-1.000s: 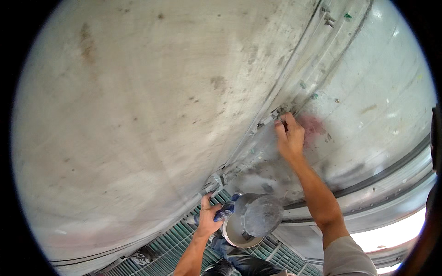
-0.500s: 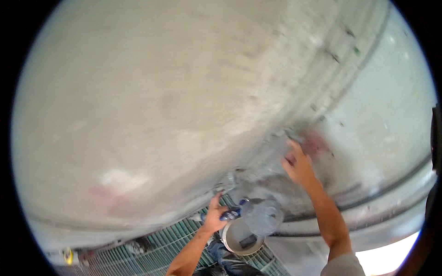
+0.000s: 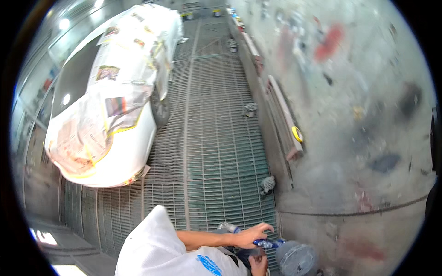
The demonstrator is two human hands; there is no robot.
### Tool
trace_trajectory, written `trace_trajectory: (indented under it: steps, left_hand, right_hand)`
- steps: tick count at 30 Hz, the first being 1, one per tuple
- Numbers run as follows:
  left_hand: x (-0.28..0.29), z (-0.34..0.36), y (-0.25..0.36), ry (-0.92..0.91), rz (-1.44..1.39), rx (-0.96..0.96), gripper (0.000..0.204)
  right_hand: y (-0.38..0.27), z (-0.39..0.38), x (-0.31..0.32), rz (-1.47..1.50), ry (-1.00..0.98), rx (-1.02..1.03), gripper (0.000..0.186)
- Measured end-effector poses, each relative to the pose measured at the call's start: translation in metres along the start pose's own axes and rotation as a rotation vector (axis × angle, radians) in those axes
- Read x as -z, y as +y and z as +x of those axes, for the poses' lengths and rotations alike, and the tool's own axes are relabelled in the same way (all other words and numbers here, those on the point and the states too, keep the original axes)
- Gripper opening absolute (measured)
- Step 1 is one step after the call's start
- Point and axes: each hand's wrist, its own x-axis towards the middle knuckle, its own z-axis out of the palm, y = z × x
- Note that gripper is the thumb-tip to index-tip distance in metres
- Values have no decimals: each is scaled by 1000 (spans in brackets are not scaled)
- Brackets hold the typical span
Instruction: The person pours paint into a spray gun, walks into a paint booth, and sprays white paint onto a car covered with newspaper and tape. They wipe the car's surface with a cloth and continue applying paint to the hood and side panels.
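Note:
My left hand point(image 3: 251, 236) is curled on a blue spray-gun-like tool point(image 3: 271, 244), with its index finger partly extended. A round translucent grey cup or lid point(image 3: 297, 257) lies at the tool's right side. My right hand point(image 3: 258, 264) is below, closed near a dark grey object; what it grips is unclear. My white shirt point(image 3: 152, 248) fills the bottom centre-left, hiding part of both arms.
A white car point(image 3: 124, 156) partly covered in newspaper stands at left on grated flooring point(image 3: 212, 138). A paint-marked wall point(image 3: 368, 129) runs along the right, with a ledge point(image 3: 281, 106), a yellow tape roll point(image 3: 297, 134), a can point(image 3: 250, 109) and a crumpled grey bundle point(image 3: 268, 184).
The view has swung from the close curved panel to the length of the booth and car. My right hand has left the panel and dropped beside my left, which still holds the blue tool.

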Motion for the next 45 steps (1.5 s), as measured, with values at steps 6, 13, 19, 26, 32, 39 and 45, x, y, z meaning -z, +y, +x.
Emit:
trace_trajectory:
  steps: [6,13,19,26,32,39,45]
  left_hand:
    - [109,-5,11,413,151,-3,29]
    - [223,30,-18,684,152,43,42]
    - [386,77,-31,525,413,215,68]
    - [539,34,-101,830,451,617,48]
    - [601,-33,-190,1140,415,1143,21]
    - [794,-7,-267,1157,499,1346,28]
    - [1094,79,-306,1029,720,1035,34]
  right_hand:
    - [-139,123,-34,48,-264,364,71]
    - [-246,243,-135,302,-290,382,33]
    - [-374,376,-179,231,-324,475,18]
    - [-448,579,-242,239,-207,530,12]
    - [-562,720,-319,190,-305,551,13]
    - [-649,876,-423,38,-259,541,21]
    - [-717,1010,-479,-48,-59,566,26]
